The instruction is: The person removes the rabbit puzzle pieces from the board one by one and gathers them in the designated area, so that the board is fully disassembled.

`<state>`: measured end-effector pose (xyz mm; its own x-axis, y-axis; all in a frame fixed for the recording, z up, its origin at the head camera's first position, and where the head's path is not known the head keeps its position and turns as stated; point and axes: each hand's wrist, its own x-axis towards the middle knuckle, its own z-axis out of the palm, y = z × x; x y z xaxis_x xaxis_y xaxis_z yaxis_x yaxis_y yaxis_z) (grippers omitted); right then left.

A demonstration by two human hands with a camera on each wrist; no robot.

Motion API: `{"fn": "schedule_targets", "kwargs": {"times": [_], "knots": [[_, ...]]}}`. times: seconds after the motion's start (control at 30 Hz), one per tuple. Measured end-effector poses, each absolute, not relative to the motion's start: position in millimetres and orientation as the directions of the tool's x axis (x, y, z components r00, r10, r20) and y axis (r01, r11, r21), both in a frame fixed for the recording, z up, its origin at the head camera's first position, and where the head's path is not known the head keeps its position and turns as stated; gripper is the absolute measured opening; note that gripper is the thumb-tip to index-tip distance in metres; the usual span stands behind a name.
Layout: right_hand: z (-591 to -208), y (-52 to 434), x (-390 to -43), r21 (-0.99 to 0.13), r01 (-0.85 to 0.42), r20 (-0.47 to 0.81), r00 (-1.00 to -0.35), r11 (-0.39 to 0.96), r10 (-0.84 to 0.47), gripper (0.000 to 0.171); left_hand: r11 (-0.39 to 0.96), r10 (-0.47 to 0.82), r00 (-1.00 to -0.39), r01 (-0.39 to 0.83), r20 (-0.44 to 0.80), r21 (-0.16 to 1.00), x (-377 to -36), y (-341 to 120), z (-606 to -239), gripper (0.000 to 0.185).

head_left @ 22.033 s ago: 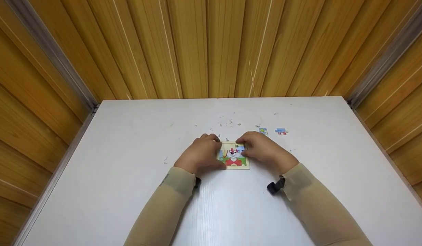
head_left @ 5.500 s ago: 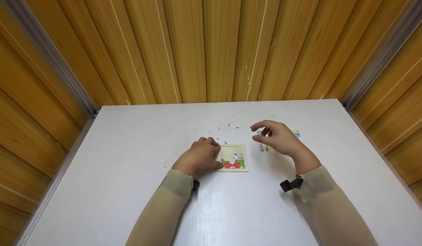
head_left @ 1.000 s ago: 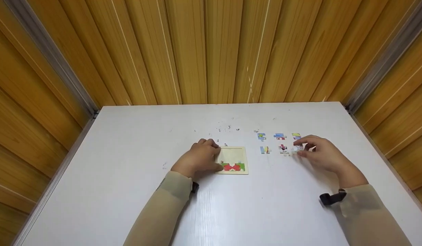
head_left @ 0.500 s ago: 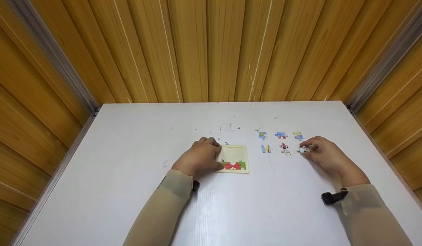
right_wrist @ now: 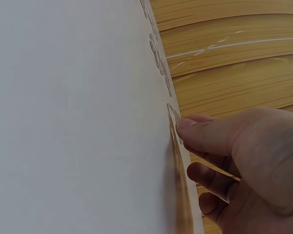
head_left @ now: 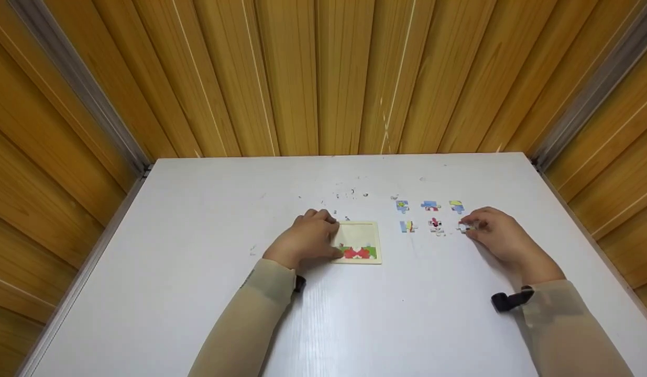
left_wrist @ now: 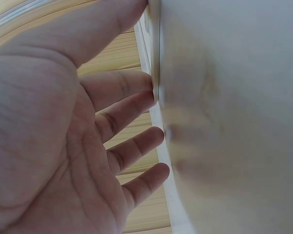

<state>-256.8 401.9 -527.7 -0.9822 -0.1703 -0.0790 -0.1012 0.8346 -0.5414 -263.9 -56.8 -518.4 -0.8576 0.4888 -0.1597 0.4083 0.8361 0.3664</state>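
In the head view my left hand (head_left: 305,238) holds the left side of a square wooden puzzle tray (head_left: 357,233), thumb at the near side and fingers at the far side. A strip of red and green puzzle pieces (head_left: 359,252) lies along the tray's near edge; bare wood shows above it. My right hand (head_left: 499,235) pinches a pale puzzle piece (head_left: 463,227) between thumb and fingers, down at the table. In the left wrist view, index and middle fingertips touch the tray's edge (left_wrist: 156,53). The right wrist view shows the thumb on the piece, mostly hidden.
Loose pieces lie in two rows right of the tray: a blue-green piece (head_left: 402,206), a blue-red one (head_left: 430,206), a yellow-blue one (head_left: 456,206), a blue-yellow one (head_left: 408,226) and a red-white one (head_left: 436,225). Dark specks mark the white table (head_left: 223,199). Wood-patterned panels (head_left: 297,78) stand behind.
Much earlier the tray held a rabbit picture; its upper pieces now lie on the table. Over the last second my right hand shifted slightly right with the pale piece; my left hand stayed.
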Motion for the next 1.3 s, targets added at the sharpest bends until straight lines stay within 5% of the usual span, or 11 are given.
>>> {"fn": "schedule_targets", "kwargs": {"times": [0.7, 0.97, 1.3], "knots": [[-521, 392, -254, -0.582, -0.061, -0.102, -0.984, 0.811, -0.148, 0.034, 0.83, 0.502, -0.849, 0.419, -0.165, 0.369, -263, -58, -518, 0.065], [-520, 385, -250, -0.602, -0.093, -0.045, -0.988, 0.793, -0.15, 0.029, 0.828, 0.514, -0.84, 0.434, -0.172, 0.355, -264, -55, -522, 0.051], [-508, 353, -259, -0.627, -0.178, 0.029, -0.978, 0.758, -0.206, 0.026, 0.836, 0.507, -0.843, 0.43, -0.18, 0.339, -270, -52, -523, 0.079]]}}
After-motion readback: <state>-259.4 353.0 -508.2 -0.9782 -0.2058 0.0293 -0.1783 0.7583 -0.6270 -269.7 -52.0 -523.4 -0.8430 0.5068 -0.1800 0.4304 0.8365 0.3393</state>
